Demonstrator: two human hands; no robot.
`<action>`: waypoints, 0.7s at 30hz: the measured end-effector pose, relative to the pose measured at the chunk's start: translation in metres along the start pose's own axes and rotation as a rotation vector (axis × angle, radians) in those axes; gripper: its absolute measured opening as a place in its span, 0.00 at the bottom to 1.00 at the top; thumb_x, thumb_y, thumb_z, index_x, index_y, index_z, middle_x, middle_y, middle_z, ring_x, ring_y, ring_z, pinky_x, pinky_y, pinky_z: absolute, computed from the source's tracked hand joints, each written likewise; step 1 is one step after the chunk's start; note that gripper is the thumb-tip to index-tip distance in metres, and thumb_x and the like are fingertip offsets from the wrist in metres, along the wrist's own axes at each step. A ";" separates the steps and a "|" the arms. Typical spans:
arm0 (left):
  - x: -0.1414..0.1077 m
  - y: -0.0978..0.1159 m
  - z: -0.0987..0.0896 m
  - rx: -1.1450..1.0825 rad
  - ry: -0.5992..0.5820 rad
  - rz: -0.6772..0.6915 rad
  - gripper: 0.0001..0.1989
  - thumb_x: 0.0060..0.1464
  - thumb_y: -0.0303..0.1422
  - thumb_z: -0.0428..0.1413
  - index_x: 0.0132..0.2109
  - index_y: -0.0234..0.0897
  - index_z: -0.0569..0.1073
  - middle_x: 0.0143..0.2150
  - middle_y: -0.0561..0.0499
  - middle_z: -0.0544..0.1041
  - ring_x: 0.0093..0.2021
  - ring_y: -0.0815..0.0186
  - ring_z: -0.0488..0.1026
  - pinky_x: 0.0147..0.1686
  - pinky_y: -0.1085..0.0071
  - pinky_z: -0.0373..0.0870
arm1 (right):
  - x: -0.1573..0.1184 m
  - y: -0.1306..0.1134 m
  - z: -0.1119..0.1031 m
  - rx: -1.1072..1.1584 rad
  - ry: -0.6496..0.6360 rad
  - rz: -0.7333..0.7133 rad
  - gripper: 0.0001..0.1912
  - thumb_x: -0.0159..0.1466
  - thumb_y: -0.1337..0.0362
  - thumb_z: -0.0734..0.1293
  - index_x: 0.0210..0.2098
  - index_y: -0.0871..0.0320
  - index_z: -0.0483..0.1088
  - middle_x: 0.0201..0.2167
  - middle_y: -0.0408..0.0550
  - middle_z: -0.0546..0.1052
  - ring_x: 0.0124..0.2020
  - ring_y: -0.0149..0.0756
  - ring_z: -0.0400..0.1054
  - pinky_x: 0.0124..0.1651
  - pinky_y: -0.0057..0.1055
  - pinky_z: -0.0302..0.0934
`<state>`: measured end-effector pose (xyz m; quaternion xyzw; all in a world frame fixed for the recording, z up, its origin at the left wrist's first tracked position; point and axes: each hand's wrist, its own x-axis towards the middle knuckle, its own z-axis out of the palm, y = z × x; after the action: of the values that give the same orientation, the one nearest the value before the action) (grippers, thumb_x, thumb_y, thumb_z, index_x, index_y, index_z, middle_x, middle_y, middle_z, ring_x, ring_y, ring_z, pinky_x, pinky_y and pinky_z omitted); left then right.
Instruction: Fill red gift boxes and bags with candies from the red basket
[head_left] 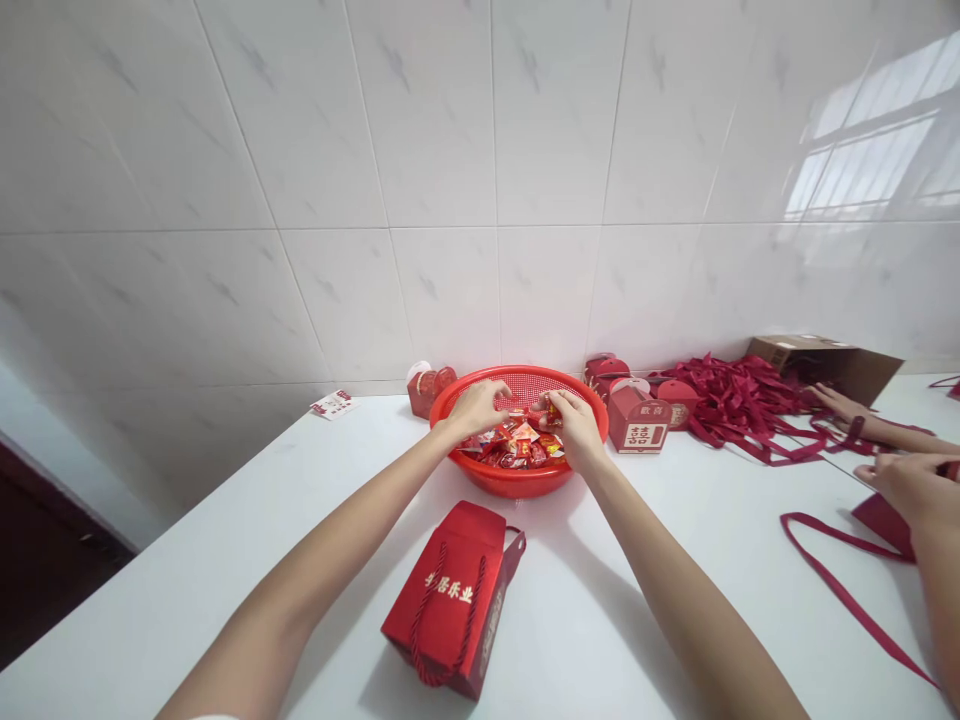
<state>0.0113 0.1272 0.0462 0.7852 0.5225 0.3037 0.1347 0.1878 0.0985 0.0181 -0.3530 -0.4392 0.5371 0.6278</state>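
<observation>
A red plastic basket (517,485) filled with wrapped candies (521,440) stands on the table near the wall. Over its left side is my left hand (480,408), fingers curved and apart, with nothing visible between them. My right hand (576,428) is above the right side, its fingertips closed on a small red-and-gold wrapped candy (553,410). Nearer to me, between my forearms, a red gift box (442,610) with gold characters and a twisted cord handle lies on its side, its top end toward the basket.
Small red boxes (640,420) stand right of the basket, another red box (424,388) behind its left. Dark red ribbons (735,400) heap beside an open cardboard box (832,360). At right, another person's hands (911,490) are near a loose ribbon (840,590). A card (334,404) lies at left.
</observation>
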 end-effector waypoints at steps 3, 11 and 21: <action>0.001 0.007 0.017 -0.049 -0.551 0.081 0.08 0.39 0.29 0.61 0.31 0.42 0.80 0.30 0.51 0.80 0.31 0.59 0.75 0.33 0.69 0.67 | 0.000 0.000 0.000 0.012 0.025 -0.011 0.18 0.46 0.49 0.73 0.26 0.56 0.70 0.25 0.44 0.76 0.20 0.28 0.63 0.26 0.29 0.62; 0.001 0.013 0.065 0.089 -0.672 0.031 0.12 0.31 0.22 0.60 0.27 0.43 0.77 0.21 0.52 0.72 0.27 0.56 0.71 0.36 0.62 0.66 | -0.005 0.002 -0.003 -0.005 -0.004 -0.006 0.16 0.45 0.51 0.73 0.26 0.56 0.70 0.24 0.45 0.77 0.21 0.29 0.63 0.26 0.29 0.61; -0.008 0.004 0.028 -0.053 -0.642 0.033 0.03 0.39 0.30 0.62 0.27 0.40 0.76 0.22 0.53 0.74 0.23 0.63 0.69 0.27 0.70 0.63 | -0.007 0.003 -0.007 0.030 0.029 -0.017 0.16 0.46 0.52 0.72 0.28 0.56 0.72 0.24 0.46 0.77 0.22 0.32 0.64 0.26 0.30 0.62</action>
<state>0.0297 0.1208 0.0234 0.8457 0.4323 0.0562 0.3079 0.1926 0.0921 0.0118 -0.3475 -0.4250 0.5329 0.6439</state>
